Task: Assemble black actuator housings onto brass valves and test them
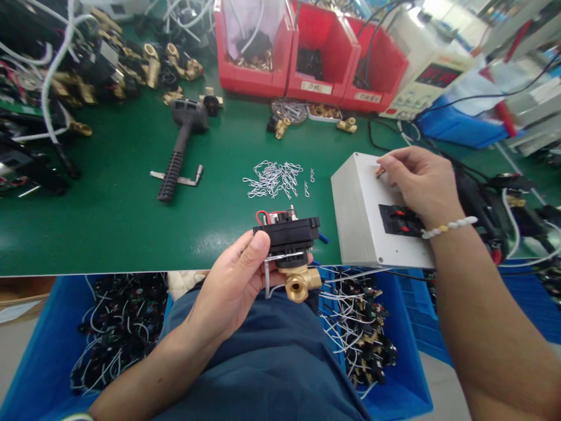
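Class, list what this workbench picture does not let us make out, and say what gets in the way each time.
All in the head view:
Left hand: finger ends mostly hidden by the black housing and brass fitting.
Small metal piece on the gray box: partly covered by the right hand.
Power supply display: digits blurred.
Label on the middle red bin: too small and blurred.
Left blue crate: cut off by the bottom edge.

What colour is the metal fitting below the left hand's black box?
The fitting is brassy gold, clearest in the head view.

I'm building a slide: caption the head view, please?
Left hand holds a brass fitting topped by a black housing; right hand touches a metal stub on a pale box.
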The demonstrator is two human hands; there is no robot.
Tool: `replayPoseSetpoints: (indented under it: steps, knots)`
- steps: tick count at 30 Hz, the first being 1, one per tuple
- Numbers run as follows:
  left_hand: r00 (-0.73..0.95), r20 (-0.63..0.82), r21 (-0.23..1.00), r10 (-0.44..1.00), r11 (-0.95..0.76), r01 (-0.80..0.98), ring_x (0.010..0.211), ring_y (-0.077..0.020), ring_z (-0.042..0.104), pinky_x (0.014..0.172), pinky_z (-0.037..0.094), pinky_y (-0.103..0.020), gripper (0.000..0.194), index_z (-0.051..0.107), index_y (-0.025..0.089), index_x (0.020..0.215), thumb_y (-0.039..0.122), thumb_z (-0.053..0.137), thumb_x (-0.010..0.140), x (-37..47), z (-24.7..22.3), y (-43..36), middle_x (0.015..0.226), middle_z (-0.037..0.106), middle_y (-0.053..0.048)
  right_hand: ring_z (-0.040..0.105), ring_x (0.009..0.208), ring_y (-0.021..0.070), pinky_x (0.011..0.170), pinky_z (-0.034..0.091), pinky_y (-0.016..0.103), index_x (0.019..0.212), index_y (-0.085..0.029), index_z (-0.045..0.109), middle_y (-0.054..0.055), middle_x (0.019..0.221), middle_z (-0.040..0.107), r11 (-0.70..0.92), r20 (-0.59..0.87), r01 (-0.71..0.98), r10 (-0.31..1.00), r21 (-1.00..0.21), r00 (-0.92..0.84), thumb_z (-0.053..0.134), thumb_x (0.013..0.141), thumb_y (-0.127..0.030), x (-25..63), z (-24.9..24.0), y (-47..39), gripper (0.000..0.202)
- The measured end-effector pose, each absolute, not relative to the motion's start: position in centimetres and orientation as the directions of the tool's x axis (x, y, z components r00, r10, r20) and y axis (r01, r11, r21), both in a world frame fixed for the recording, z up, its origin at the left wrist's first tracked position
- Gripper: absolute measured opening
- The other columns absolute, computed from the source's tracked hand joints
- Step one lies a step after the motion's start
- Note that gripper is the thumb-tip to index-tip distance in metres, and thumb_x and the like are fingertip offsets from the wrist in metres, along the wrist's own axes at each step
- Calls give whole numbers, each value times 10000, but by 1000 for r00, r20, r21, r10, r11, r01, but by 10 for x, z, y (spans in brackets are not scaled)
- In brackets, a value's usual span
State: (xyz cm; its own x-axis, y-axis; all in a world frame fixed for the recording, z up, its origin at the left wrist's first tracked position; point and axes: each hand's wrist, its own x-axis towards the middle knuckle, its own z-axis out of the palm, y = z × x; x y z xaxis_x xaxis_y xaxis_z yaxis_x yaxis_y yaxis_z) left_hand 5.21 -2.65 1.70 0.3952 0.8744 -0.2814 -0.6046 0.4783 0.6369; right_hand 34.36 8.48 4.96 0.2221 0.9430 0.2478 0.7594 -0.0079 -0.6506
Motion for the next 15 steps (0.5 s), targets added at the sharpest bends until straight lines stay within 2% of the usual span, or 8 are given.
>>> replayPoseSetpoints:
  steps: [4, 11, 15]
  knots:
    - [396, -275, 644, 876, 474, -601, 956, -245, 755, 847, 615, -329, 477, 664, 114, 1188, 507, 634, 920, 52, 17, -26, 1047, 768, -120, 444, 541, 54, 547, 351, 235, 802, -144, 669, 0, 698, 657, -13, 243, 752, 943, -659, 229, 642, 872, -206, 342, 50, 85, 97]
    - [393, -281, 628, 876, 477, -614, 902, -223, 760, 756, 623, -280, 471, 654, 136, 1213, 503, 637, 919, 53, 15, -26, 1091, 759, -112, 446, 532, 55, 550, 357, 236, 805, -147, 671, -8, 695, 653, -12, 243, 749, 942, -662, 230, 645, 871, -200, 343, 49, 85, 89]
    - [396, -284, 634, 873, 481, -606, 892, -227, 759, 770, 626, -302, 491, 648, 133, 1217, 514, 647, 907, 52, 16, -26, 1099, 757, -116, 445, 525, 53, 547, 367, 230, 803, -147, 672, -15, 687, 650, -19, 244, 751, 940, -660, 239, 649, 874, -188, 342, 50, 84, 85]
